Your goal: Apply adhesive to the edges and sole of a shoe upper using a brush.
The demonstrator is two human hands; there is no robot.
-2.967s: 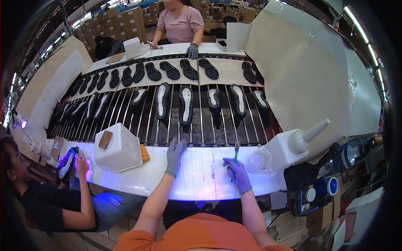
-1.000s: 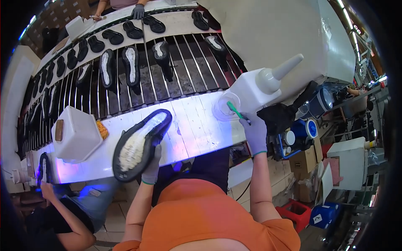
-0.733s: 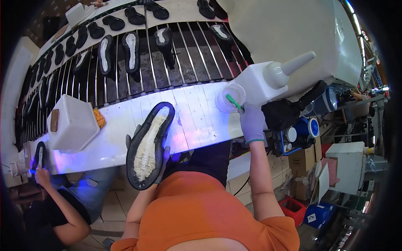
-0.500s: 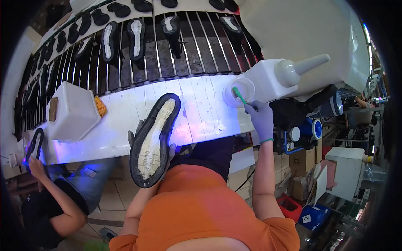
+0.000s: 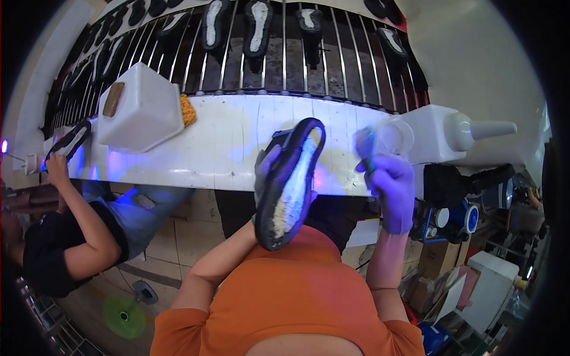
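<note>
- My left hand [image 5: 263,172], gloved, is closed round the side of a black shoe upper [image 5: 291,193]; I hold it bottom up over the near edge of the white bench [image 5: 237,142], narrow end away from me, broad end toward my body.
- My right hand [image 5: 392,187], also gloved, is curled in tight on a brush [image 5: 367,140]; the brush is blurred and well apart from the upper, so I cannot tell whether its bristles are loaded.
- The translucent cup [image 5: 404,135] sits just beyond that hand; the white spouted jug [image 5: 438,126] lies tipped on its side next to it.
- I judge the step in hand to be brushing a pale coat on the bottom; the middle looks white, while the broad end and the far tip look cream, though violet light muddies the colour.
- To my mind the next move calls for a steady left grip and bristles brought onto those cream patches, kept inside the black margin; too full a brush could run over the edge.
- Past the bench, other uppers [image 5: 258,29] rest bottom up on metal rods [image 5: 339,53].
</note>
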